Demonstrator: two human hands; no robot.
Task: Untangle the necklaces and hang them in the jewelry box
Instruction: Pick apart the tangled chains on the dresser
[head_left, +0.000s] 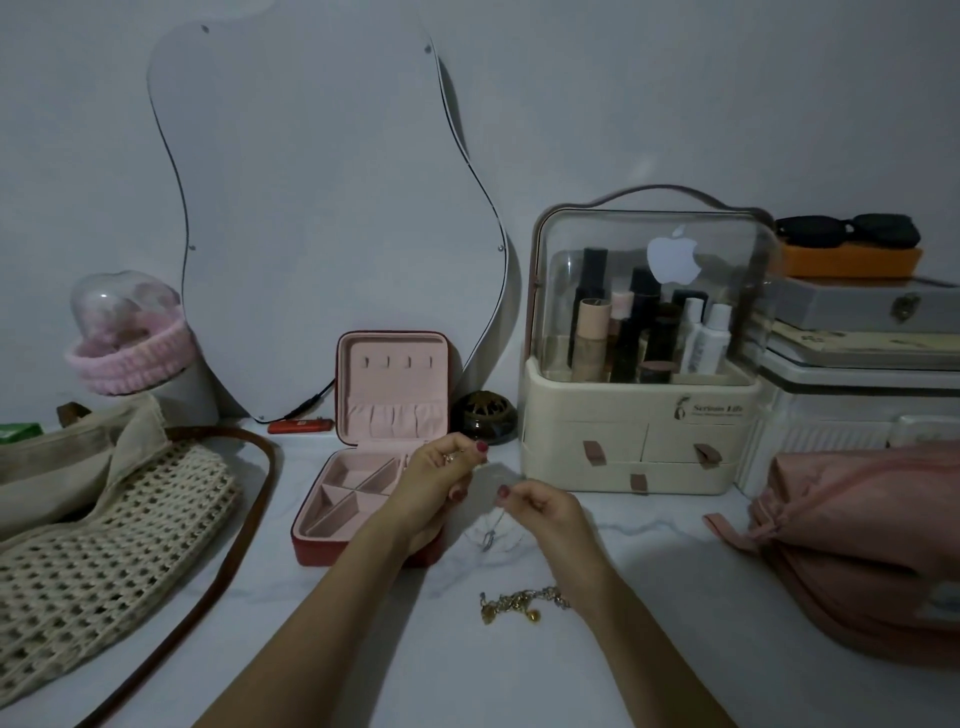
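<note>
A thin silver necklace (490, 535) hangs between my two hands above the white tabletop, its pendant dangling low. My left hand (436, 478) pinches one end of the chain, in front of the jewelry box. My right hand (540, 506) pinches the chain a little lower and to the right. The red jewelry box (387, 415) stands open behind my left hand, its pink lid upright with a row of hooks and its pink compartments showing. A tangled gold chain (519, 604) lies on the table beside my right forearm.
A woven bag (104, 540) with a brown strap lies at the left. A cream cosmetics organiser (644, 415) stands at the right, a pink pouch (852, 535) in front of stacked boxes. A wavy mirror (322, 208) leans on the wall. A dark round pot (484, 418) sits beside the box.
</note>
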